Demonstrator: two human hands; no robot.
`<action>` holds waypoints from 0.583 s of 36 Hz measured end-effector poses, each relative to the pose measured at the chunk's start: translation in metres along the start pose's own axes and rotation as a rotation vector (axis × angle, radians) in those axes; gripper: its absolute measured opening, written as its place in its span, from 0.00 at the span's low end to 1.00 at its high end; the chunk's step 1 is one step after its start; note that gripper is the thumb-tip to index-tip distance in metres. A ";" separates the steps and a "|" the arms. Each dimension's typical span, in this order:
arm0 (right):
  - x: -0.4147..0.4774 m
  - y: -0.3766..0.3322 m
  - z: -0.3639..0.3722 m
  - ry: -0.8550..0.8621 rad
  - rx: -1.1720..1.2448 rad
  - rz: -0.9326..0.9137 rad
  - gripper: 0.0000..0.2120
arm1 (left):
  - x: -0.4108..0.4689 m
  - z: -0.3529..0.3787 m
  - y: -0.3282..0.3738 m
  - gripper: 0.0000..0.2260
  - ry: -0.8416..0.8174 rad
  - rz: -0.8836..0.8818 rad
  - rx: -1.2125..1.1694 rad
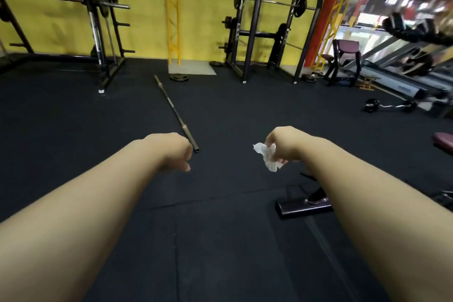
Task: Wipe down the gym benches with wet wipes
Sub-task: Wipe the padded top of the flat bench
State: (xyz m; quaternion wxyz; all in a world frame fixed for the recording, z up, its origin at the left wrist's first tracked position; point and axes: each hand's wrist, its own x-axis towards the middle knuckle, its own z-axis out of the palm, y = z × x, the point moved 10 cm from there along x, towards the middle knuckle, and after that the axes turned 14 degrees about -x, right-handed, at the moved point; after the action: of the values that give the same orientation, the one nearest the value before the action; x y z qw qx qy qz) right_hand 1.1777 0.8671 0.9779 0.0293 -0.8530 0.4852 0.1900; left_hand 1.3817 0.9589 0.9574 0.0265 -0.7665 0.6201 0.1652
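A crumpled wet wipe hung pinched in the right hand, the left hand loosely curled and empty; no bench was being wiped, a maroon bench pad waiting nearby at the right edge.

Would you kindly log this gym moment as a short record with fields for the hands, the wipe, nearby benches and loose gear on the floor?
left hand: loosely curled, holds nothing
right hand: pinches the wet wipe
wet wipe: white, crumpled, hanging in the air, touching no bench
bench pad: maroon, at the right edge, partly out of view
bench base: dark foot bar under the right forearm
barbell: bare, lying on the black floor
curl bar: loaded, on the floor at the right
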 end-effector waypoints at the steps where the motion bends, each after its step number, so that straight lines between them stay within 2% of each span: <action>1: 0.018 0.011 -0.006 0.006 0.028 0.026 0.13 | 0.023 -0.008 0.003 0.14 0.005 0.020 0.016; 7: 0.107 0.070 -0.045 0.063 0.048 0.123 0.11 | 0.148 -0.058 0.023 0.09 0.003 0.111 0.039; 10: 0.142 0.101 -0.057 0.050 0.044 0.145 0.11 | 0.208 -0.074 0.039 0.10 -0.015 0.153 0.051; 13: 0.173 0.134 -0.065 0.003 0.025 0.161 0.11 | 0.264 -0.085 0.062 0.11 -0.034 0.190 0.062; 16: 0.206 0.167 -0.065 -0.105 -0.011 0.178 0.06 | 0.319 -0.092 0.089 0.12 -0.044 0.230 0.065; 21: 0.285 0.237 -0.058 -0.231 -0.067 0.215 0.10 | 0.422 -0.102 0.136 0.14 -0.037 0.294 0.107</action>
State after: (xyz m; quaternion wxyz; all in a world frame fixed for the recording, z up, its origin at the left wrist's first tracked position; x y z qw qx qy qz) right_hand 1.1267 0.4957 0.9632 0.0360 -0.7693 0.5604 0.3048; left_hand 1.3485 0.5050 0.9547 0.0546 -0.6616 0.7331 0.1482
